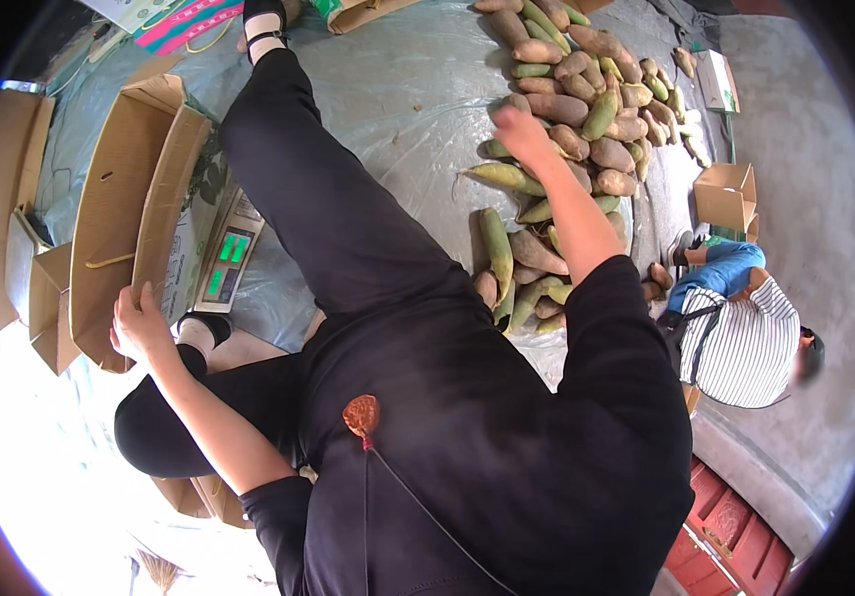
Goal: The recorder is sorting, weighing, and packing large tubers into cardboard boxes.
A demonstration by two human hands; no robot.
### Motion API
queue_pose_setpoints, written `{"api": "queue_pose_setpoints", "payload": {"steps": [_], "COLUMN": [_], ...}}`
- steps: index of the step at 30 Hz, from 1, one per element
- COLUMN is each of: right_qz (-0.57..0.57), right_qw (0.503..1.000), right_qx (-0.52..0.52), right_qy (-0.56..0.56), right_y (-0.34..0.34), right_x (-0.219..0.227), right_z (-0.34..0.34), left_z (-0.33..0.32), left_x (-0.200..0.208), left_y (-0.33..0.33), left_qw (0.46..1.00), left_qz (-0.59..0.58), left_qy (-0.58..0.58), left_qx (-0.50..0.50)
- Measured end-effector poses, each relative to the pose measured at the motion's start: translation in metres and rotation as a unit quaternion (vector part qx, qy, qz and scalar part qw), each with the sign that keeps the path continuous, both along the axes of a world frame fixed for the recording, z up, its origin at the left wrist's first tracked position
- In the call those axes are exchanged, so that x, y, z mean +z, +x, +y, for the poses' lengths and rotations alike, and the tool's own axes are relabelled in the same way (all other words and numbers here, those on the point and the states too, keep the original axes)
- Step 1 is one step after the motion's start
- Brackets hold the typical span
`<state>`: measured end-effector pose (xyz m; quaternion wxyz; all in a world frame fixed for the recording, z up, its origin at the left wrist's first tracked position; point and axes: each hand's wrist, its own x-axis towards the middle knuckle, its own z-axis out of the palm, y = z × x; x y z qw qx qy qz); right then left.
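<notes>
My left hand [140, 323] grips the near edge of a tall open cardboard box [110, 189], its fingers bent over the rim. This box stands at the left beside a scale [226, 260] with lit green digits. On the other side, my right hand [522, 134] reaches to the left edge of a pile of long green radishes [601, 114] and brownish, sweet-potato-like roots [557, 107]. A brown root [516, 102] shows just beyond its fingers. Those fingers are blurred and partly hidden, so whether they hold the root is unclear.
Plastic sheeting [398, 79] covers the floor. More cardboard boxes [50, 298] stand at the far left. At the right, a person in a striped shirt [745, 338] sits near a small open carton [725, 197]. A red crate-like object [735, 526] is at lower right. My outstretched leg [348, 199] lies between box and pile.
</notes>
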<state>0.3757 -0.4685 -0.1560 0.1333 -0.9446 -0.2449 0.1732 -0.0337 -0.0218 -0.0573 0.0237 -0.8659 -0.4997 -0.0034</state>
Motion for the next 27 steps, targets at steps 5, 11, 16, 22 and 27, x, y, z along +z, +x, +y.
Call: {"api": "queue_pose_setpoints", "payload": {"steps": [5, 11, 16, 22, 27], "right_qz": [0.001, 0.315, 0.403, 0.338, 0.365], "right_qw": [0.909, 0.821, 0.766, 0.76, 0.765], "right_qx": [0.205, 0.22, -0.476, -0.546, -0.522], "right_qy": [-0.363, -0.422, -0.157, -0.1, -0.098], "right_y": [-0.058, -0.152, -0.223, -0.238, -0.226], "right_x": [-0.072, -0.105, -0.148, -0.153, -0.167], "right_z": [-0.176, -0.185, -0.194, -0.166, -0.181], "left_z": [-0.001, 0.002, 0.005, -0.006, -0.014], "left_x": [-0.023, -0.014, -0.011, -0.005, 0.001], "left_y": [0.024, 0.004, -0.003, 0.002, 0.01], "left_qw": [0.997, 0.996, 0.999, 0.996, 0.998], "left_qz": [-0.059, -0.051, -0.019, -0.056, -0.045], "left_qy": [-0.003, 0.044, 0.019, 0.06, 0.039], "left_qx": [-0.052, -0.058, -0.025, -0.041, -0.017]}}
